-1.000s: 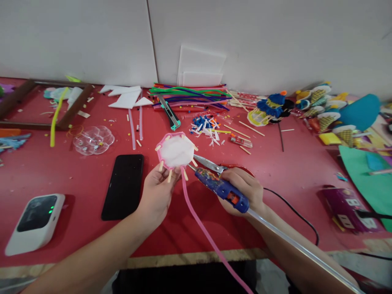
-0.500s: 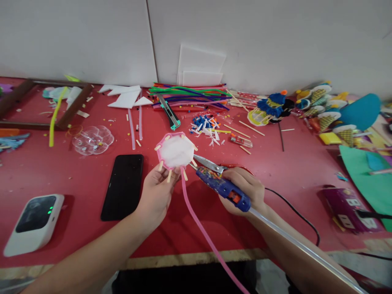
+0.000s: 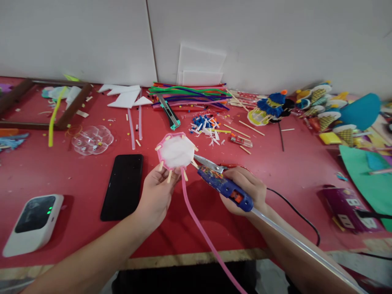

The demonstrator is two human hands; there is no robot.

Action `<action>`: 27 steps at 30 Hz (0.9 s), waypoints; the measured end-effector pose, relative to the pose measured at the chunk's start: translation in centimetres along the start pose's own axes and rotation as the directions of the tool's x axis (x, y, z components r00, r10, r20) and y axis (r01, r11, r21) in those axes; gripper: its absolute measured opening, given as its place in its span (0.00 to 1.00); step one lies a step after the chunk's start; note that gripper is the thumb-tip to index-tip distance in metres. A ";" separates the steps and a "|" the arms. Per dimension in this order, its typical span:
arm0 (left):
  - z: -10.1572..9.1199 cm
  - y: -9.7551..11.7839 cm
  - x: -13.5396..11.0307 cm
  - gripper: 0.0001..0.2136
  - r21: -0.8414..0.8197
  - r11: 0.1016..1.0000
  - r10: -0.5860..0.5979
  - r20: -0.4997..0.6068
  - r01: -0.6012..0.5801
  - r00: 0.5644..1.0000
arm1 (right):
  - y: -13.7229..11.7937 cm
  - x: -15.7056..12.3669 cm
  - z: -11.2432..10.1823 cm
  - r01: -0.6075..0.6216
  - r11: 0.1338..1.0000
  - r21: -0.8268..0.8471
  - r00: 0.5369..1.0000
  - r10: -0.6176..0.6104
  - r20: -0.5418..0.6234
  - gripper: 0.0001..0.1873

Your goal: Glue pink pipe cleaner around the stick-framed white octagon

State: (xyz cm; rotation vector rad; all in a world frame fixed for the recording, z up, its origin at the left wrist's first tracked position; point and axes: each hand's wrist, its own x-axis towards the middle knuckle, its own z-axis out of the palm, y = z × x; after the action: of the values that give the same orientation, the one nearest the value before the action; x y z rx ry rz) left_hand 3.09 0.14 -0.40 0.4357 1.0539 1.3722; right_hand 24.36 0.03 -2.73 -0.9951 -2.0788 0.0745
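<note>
My left hand (image 3: 159,185) is closed on the lower edge of a white foam disc (image 3: 177,152), which has short wooden sticks around its rim. A pink pipe cleaner (image 3: 196,218) is wound along the disc's edge, and its loose length hangs down past the table's front. In my right hand (image 3: 246,188) is a blue hot glue gun (image 3: 225,188) with a long clear glue stick (image 3: 294,239) out of its back. The gun's nozzle is close to the disc's lower right edge; whether it touches, I cannot tell. Scissors (image 3: 210,163) lie just behind the gun, partly covered by my right hand.
A black phone (image 3: 122,188) and a white device (image 3: 33,224) lie left. Toward the wall are a bundle of pipe cleaners (image 3: 190,94), a cutter knife (image 3: 168,112), and blue and white scraps (image 3: 205,124). At right stand a blue figure (image 3: 272,105) and green sheet (image 3: 361,175).
The glue gun and my right hand have shifted very slightly to the right. My left hand and the disc stay almost still.
</note>
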 end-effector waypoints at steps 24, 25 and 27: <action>0.0 0.1 0.1 0.12 -0.016 1.000 -0.020 -0.010 0.020 1.000 | -0.1 0.1 -0.1 -0.041 0.999 -0.020 0.999 0.041 -0.017 0.10; 0.0 0.1 0.0 0.11 -0.016 1.000 -0.024 -0.013 0.024 1.000 | -0.2 0.1 -0.1 -0.046 0.999 -0.025 0.999 0.045 -0.015 0.10; 0.0 0.1 0.0 0.10 -0.018 0.999 -0.029 -0.015 0.028 0.999 | -0.2 0.2 -0.2 -0.051 0.998 -0.037 0.999 0.051 -0.015 0.10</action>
State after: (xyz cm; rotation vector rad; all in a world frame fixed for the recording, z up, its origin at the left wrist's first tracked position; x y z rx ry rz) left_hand 3.05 0.15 -0.30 0.3959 1.0561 1.3607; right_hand 24.25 -0.05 -2.40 -1.0684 -2.0490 0.0551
